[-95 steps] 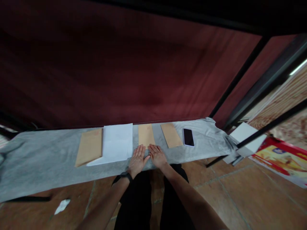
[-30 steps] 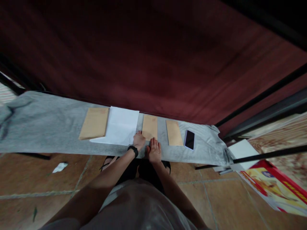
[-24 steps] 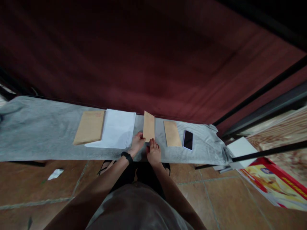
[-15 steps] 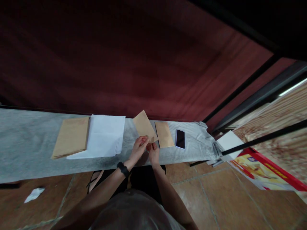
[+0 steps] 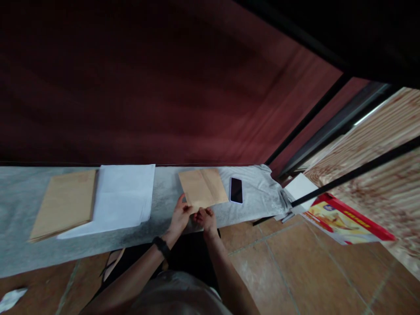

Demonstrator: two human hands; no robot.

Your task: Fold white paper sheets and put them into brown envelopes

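A brown paper envelope (image 5: 194,187) is held at its near edge by both hands, over the front part of the table. My left hand (image 5: 180,215) pinches its lower left corner, thumb and fingers closed. My right hand (image 5: 206,219) has its fingers curled at the lower edge, just right of the left hand. A second brown envelope (image 5: 217,186) lies on the grey cloth to the right, and the held one partly covers it or meets its edge. My fingertips are small and partly hidden.
A stack of larger brown envelopes (image 5: 67,199) lies at the left, overlapping white paper sheets (image 5: 126,192). A phone (image 5: 236,190) rests at the right on the grey tablecloth (image 5: 256,188). Dark red fabric (image 5: 183,109) rises behind. A red and yellow box (image 5: 348,218) is beyond the table's right end.
The held envelope has turned more upright and moved right against the second envelope. Both hands have come slightly lower and nearer me. The view has shifted to the right.
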